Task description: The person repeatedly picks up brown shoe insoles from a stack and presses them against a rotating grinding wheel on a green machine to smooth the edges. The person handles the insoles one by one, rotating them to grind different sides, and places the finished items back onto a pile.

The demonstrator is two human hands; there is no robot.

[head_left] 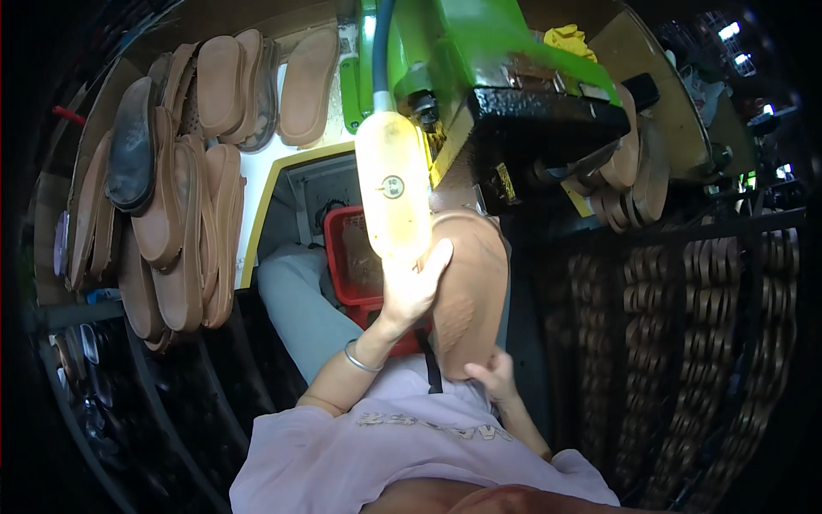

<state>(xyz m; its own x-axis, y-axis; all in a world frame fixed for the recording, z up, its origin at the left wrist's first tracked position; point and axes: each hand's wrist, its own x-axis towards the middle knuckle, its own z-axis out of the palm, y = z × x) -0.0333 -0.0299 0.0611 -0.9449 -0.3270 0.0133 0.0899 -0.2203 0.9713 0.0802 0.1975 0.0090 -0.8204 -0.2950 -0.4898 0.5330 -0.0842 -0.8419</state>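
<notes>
A tan shoe sole (471, 291) is held upright in front of my body, close under the green machine. My left hand (413, 287) grips its left edge, with the thumb lying on the face of the sole. At the lower end, my right hand (494, 374) pinches the sole near its bottom edge. A brightly glowing lamp (392, 180) hangs just above my left hand and washes out part of its fingers. The sole's top end sits near the machine's dark lower part, and whether they touch I cannot tell.
The green machine (488, 43) stands ahead. Piled tan soles (180, 248), with a dark sole (133, 146) among them, lie at left. More soles (646, 171) stand at right. A red basket (342, 294) is between my legs. Racks of soles (651, 300) line the right side.
</notes>
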